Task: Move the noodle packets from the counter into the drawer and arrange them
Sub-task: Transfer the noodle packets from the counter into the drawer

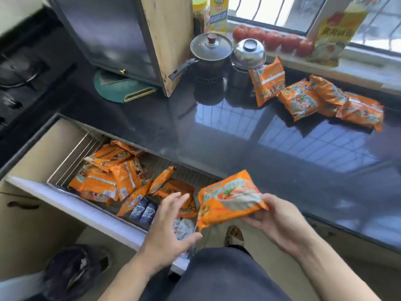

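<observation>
Down at six o'clock, right hand grips one noodle packet above the drawer; left hand hovers open. Many packets are stowed loosely; four packets remain at two o'clock on the counter.

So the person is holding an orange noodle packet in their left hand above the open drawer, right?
Not quite: the head view shows the right hand holding the orange noodle packet above the open drawer. The left hand is open and holds nothing.
</observation>
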A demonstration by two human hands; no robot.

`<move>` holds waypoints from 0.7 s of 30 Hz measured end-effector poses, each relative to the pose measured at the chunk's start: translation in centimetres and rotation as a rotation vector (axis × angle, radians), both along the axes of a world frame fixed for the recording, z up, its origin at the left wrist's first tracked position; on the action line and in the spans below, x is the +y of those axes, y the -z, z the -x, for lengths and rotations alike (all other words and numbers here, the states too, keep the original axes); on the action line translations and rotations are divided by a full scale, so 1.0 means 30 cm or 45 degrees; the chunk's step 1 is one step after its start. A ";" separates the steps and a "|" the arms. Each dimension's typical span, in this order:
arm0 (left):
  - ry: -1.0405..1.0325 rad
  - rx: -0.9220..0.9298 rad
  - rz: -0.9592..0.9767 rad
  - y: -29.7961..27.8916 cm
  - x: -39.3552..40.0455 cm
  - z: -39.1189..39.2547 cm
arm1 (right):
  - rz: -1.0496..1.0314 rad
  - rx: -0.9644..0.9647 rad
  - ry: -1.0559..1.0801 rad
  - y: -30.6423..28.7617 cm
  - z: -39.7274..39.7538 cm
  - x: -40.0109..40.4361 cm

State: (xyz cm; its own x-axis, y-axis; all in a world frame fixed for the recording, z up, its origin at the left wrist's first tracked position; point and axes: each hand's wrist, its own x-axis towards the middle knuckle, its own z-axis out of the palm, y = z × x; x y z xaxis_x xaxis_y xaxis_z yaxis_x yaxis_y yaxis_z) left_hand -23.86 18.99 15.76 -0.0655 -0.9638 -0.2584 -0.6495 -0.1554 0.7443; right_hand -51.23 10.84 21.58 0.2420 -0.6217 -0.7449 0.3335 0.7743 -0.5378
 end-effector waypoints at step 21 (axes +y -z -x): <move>-0.632 0.200 -0.710 0.308 -0.032 -0.329 | -0.406 0.254 0.175 0.206 -0.346 0.267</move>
